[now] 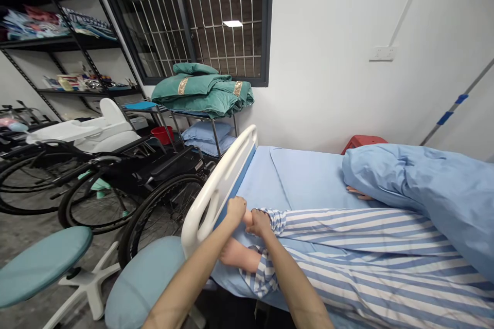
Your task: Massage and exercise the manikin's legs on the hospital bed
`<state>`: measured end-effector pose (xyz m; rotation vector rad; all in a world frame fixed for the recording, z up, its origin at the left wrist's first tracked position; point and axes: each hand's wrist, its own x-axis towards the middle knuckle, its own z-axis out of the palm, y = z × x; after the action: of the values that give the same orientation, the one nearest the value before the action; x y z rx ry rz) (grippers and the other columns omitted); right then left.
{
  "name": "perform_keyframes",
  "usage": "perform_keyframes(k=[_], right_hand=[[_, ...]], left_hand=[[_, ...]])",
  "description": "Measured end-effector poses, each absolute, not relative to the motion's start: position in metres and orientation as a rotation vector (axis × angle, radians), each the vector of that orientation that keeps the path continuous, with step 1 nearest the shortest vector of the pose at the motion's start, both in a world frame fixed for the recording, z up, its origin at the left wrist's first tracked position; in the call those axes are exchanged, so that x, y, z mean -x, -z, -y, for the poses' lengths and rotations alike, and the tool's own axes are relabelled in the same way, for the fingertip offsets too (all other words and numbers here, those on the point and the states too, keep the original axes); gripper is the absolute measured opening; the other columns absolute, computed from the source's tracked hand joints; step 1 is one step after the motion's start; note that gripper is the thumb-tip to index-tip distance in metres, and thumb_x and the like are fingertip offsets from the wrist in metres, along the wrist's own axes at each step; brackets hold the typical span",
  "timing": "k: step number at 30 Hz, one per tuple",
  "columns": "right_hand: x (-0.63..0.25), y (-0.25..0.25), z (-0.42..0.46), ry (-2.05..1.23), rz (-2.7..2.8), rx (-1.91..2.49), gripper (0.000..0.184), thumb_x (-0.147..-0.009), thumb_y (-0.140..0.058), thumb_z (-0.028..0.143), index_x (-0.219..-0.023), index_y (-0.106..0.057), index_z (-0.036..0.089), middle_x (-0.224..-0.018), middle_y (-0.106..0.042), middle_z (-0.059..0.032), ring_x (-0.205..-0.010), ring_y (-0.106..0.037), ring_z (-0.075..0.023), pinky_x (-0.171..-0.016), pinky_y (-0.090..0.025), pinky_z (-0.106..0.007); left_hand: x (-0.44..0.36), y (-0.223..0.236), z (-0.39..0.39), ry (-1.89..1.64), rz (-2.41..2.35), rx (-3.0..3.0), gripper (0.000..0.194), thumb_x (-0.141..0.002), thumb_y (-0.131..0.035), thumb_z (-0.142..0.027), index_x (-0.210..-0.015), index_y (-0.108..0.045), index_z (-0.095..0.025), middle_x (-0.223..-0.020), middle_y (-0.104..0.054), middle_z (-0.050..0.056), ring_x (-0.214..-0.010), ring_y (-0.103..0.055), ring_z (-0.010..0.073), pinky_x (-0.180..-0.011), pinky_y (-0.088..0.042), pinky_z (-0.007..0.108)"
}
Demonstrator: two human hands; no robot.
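Two legs in blue-and-white striped trousers (347, 229) lie stretched along the bed, with bare, smooth feet toward the footboard. My left hand (236, 209) is wrapped over the toe end of the far foot (248, 217), close to the footboard. At the ankle and trouser cuff of that same leg, my right hand (260, 222) is closed around it. Most of the far foot is hidden by my hands. The near foot (239, 256) rests on the bed edge between my forearms, touched by neither hand.
A white footboard (200, 211) borders the bed's left end. Beyond it stand wheelchairs (165, 185) and padded stools (144, 277). A blue quilt (420, 185) covers the upper body, with a hand (358, 193) showing. Green folded bedding (204, 90) lies on a rack under the window.
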<state>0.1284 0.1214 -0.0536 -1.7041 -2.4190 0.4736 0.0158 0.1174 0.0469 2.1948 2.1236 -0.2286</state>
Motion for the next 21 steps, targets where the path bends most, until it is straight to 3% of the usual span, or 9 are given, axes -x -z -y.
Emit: perform_keyframes(k=[5, 10, 13, 21], right_hand=[[-0.128, 0.055, -0.122, -0.467, 2.401, 1.713, 0.056, -0.059, -0.078, 0.04, -0.106, -0.055, 0.018, -0.11, -0.065, -0.0108, -0.106, -0.059, -0.0266, -0.086, -0.041, -0.033], [-0.129, 0.054, -0.121, -0.475, 2.393, 1.703, 0.053, -0.061, -0.077, 0.039, -0.104, -0.055, 0.018, -0.11, -0.064, -0.0108, -0.107, -0.058, -0.027, -0.087, -0.039, -0.033], [-0.129, 0.052, -0.121, -0.473, 2.4, 1.698, 0.053, -0.062, -0.076, 0.04, -0.105, -0.054, 0.018, -0.111, -0.064, -0.0111, -0.107, -0.057, -0.0276, -0.088, -0.038, -0.034], [-0.129, 0.055, -0.123, -0.467, 2.429, 1.698, 0.051, -0.065, -0.075, 0.042, -0.105, -0.052, 0.019, -0.111, -0.063, -0.0107, -0.108, -0.056, -0.0263, -0.088, -0.036, -0.033]], left_hand=[[-0.031, -0.045, -0.129, 0.372, -2.146, -2.166, 0.028, -0.084, -0.044, -0.008, -0.093, -0.071, -0.004, -0.083, -0.067, 0.02, -0.088, -0.067, 0.0284, -0.072, -0.052, 0.038], [-0.04, -0.037, -0.148, 0.515, -2.211, -2.058, 0.025, -0.081, -0.055, -0.016, -0.091, -0.071, 0.0, -0.065, -0.065, 0.019, -0.07, -0.069, 0.0304, -0.062, -0.054, 0.042], [-0.04, -0.034, -0.159, 0.568, -2.214, -2.021, 0.027, -0.081, -0.052, -0.013, -0.089, -0.07, 0.005, -0.063, -0.065, 0.021, -0.068, -0.068, 0.0314, -0.062, -0.054, 0.042], [-0.033, -0.03, -0.169, 0.46, -2.164, -2.02, 0.028, -0.08, -0.046, -0.007, -0.09, -0.07, 0.005, -0.071, -0.067, 0.024, -0.075, -0.069, 0.0296, -0.068, -0.054, 0.04]])
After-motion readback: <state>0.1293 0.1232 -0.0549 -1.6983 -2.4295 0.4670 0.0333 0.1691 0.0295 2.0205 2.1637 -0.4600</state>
